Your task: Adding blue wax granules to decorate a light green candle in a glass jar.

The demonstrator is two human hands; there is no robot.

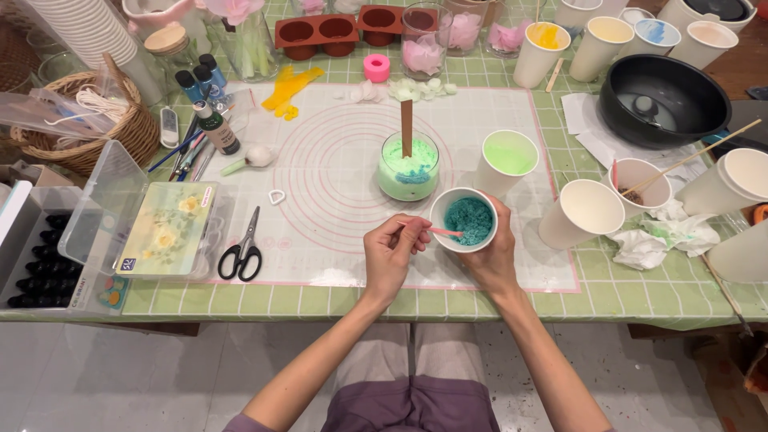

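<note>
My right hand (490, 258) grips a white paper cup (463, 219) filled with teal granules, held just above the white silicone mat (320, 152). My left hand (390, 252) pinches a small pink spoon (442, 232) whose tip reaches into the cup. Just beyond stands a glass jar (408, 168) of pale green and teal granules with a flat wooden stick (406, 128) upright in it. A second cup (507, 160) holding light green material stands to the right of the jar.
Black scissors (242, 250) and a clear plastic box (152, 220) lie left. Empty paper cups (582, 213) and crumpled tissue (664, 236) sit right, near a black pot (662, 100). A wicker basket (88, 124), small bottles (214, 126), brown moulds (320, 34) and coloured cups line the back.
</note>
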